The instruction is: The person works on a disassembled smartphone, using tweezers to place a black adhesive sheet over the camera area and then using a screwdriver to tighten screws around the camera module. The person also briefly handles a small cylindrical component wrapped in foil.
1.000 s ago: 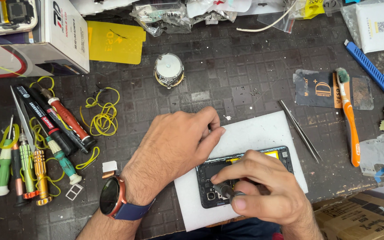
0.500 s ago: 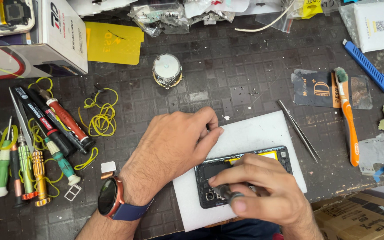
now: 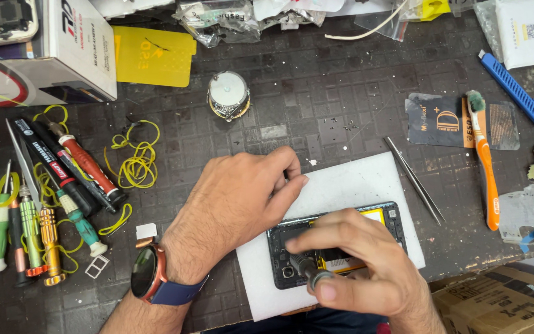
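1. Pinching a small screwdriver (image 3: 307, 272) in your right hand (image 3: 366, 272), fingers curled tight round its handle, tip down on the opened phone (image 3: 390, 218).
2. Your left hand (image 3: 236, 210) rests half-closed on the phone's left end, fingers bent, thumb pressed down at the edge.
3. Phone lies on a white pad (image 3: 353, 185), lower centre of frame.
4. Tweezers (image 3: 414, 179) lie just right of the pad; orange toothbrush (image 3: 486, 167) further right.
5. Screwdrivers (image 3: 38, 204) and yellow rubber bands (image 3: 136, 162) at left.

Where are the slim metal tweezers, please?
The slim metal tweezers lie diagonally on the dark mat, between the white pad's right edge and the orange toothbrush.
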